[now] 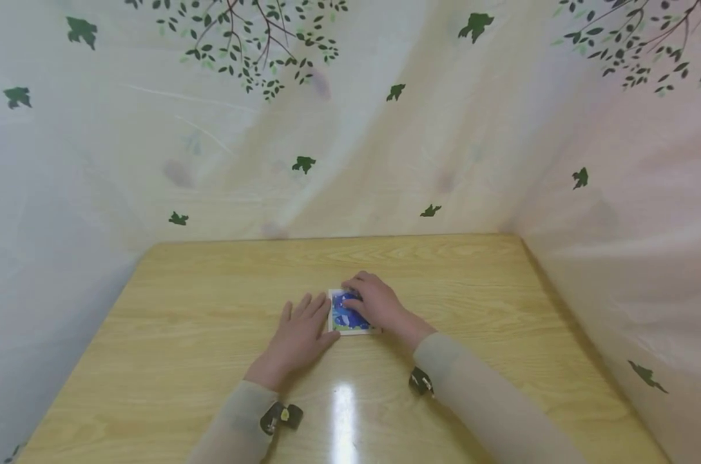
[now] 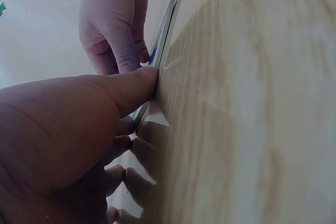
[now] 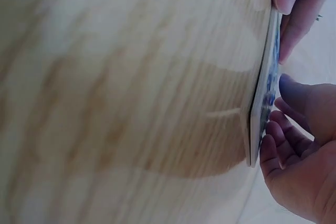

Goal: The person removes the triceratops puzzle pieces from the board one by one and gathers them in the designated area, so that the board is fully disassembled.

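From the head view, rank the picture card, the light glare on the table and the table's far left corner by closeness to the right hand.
1. Picture card: under the right hand, touching.
2. Light glare: nearer the camera, slightly left.
3. Table's far left corner: far left, by the wall.

wooden table point(image 1: 188, 335) (glossy) | leaf-print backdrop point(image 1: 304, 164) behind and beside

A small staged recording booth, not a lived-in room: a light wooden desk point(image 1: 211, 335) fills a corner closed in by draped pale fabric point(image 1: 443, 142) printed with green leaves and branches point(image 1: 258, 45).
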A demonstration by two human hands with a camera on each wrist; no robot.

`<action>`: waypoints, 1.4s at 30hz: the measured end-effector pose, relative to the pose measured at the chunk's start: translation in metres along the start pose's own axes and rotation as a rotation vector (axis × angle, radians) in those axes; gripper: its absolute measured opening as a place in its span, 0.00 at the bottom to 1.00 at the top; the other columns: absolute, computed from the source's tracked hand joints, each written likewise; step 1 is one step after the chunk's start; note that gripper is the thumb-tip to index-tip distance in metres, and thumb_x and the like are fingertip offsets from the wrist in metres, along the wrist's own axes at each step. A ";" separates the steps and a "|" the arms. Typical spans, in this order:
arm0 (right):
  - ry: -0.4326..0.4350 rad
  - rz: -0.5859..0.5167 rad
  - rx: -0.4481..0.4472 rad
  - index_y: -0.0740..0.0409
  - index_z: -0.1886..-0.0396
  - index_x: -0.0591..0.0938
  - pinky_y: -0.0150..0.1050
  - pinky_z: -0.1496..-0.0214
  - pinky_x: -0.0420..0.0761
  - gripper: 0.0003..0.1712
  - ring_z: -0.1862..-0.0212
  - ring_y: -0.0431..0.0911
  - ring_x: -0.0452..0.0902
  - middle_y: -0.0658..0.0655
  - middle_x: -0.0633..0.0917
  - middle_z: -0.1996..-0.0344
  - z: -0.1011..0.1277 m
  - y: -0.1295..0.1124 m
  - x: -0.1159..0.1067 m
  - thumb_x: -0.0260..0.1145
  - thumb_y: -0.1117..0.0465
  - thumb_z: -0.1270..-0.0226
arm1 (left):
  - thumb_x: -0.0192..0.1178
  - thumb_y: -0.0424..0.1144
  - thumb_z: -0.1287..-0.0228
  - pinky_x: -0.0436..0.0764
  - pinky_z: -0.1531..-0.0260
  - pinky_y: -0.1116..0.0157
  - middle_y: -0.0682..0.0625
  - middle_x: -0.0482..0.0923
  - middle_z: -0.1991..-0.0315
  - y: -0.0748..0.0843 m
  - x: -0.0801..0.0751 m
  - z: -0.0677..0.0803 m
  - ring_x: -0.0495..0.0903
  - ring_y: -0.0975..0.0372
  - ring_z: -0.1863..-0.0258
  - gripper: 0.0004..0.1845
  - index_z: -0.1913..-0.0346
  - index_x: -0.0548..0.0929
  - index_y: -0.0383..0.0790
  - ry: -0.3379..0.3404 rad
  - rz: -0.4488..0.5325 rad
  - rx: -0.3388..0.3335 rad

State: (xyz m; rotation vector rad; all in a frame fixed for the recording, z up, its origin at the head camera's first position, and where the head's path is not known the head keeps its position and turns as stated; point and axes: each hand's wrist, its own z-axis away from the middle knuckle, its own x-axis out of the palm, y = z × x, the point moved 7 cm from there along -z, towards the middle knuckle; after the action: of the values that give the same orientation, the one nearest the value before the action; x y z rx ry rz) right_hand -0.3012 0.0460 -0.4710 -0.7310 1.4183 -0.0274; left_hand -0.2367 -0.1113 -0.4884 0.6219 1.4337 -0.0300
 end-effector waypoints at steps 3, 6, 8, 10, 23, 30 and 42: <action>0.001 -0.015 0.023 0.55 0.31 0.86 0.53 0.29 0.82 0.22 0.36 0.53 0.81 0.57 0.84 0.39 -0.003 0.000 0.003 0.72 0.54 0.19 | 0.58 0.58 0.15 0.41 0.17 0.32 0.41 0.55 0.12 -0.003 0.002 -0.001 0.49 0.40 0.12 0.41 0.13 0.63 0.36 -0.010 -0.004 -0.001; 0.011 -0.018 0.040 0.55 0.34 0.88 0.52 0.30 0.83 0.20 0.38 0.53 0.81 0.56 0.85 0.41 -0.005 0.000 0.006 0.73 0.55 0.20 | 0.59 0.58 0.16 0.41 0.17 0.32 0.41 0.55 0.12 -0.005 0.002 -0.001 0.49 0.40 0.12 0.41 0.13 0.64 0.36 -0.014 -0.002 0.000; 0.024 -0.011 0.046 0.55 0.35 0.88 0.52 0.31 0.83 0.20 0.39 0.53 0.81 0.55 0.85 0.42 -0.006 -0.001 0.008 0.74 0.55 0.20 | 0.59 0.58 0.16 0.40 0.17 0.32 0.41 0.55 0.12 -0.007 0.003 -0.001 0.49 0.40 0.12 0.41 0.13 0.64 0.36 -0.015 -0.003 0.001; 0.036 0.000 0.051 0.55 0.36 0.89 0.51 0.32 0.84 0.19 0.39 0.52 0.82 0.55 0.86 0.43 -0.007 -0.001 0.010 0.75 0.54 0.21 | 0.59 0.58 0.16 0.40 0.17 0.32 0.41 0.56 0.12 -0.007 0.003 -0.001 0.50 0.40 0.12 0.41 0.14 0.64 0.36 -0.015 0.001 0.003; 0.048 -0.018 0.145 0.55 0.43 0.90 0.53 0.33 0.84 0.14 0.39 0.54 0.82 0.58 0.86 0.42 -0.010 -0.004 0.012 0.76 0.56 0.22 | 0.59 0.59 0.16 0.41 0.17 0.32 0.41 0.57 0.12 -0.012 0.006 -0.002 0.51 0.40 0.13 0.41 0.14 0.66 0.37 -0.008 -0.008 0.016; 0.062 -0.007 0.197 0.56 0.44 0.89 0.52 0.36 0.84 0.13 0.43 0.53 0.81 0.56 0.85 0.46 -0.016 -0.003 0.011 0.75 0.56 0.21 | 0.59 0.59 0.16 0.42 0.17 0.31 0.41 0.58 0.13 -0.010 0.001 -0.005 0.52 0.40 0.13 0.41 0.14 0.66 0.37 -0.004 -0.014 0.031; 0.051 -0.009 0.236 0.54 0.44 0.86 0.53 0.35 0.83 0.12 0.44 0.51 0.80 0.54 0.84 0.49 -0.024 -0.004 0.009 0.73 0.57 0.20 | 0.59 0.58 0.16 0.42 0.17 0.32 0.41 0.58 0.12 -0.015 -0.002 -0.011 0.51 0.40 0.13 0.40 0.14 0.66 0.38 0.004 -0.013 0.035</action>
State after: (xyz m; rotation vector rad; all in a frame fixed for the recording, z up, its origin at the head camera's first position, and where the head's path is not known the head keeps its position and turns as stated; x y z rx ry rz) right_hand -0.3194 0.0287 -0.4763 -0.5448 1.4312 -0.2181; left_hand -0.2527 -0.1199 -0.4927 0.6417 1.4438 -0.0643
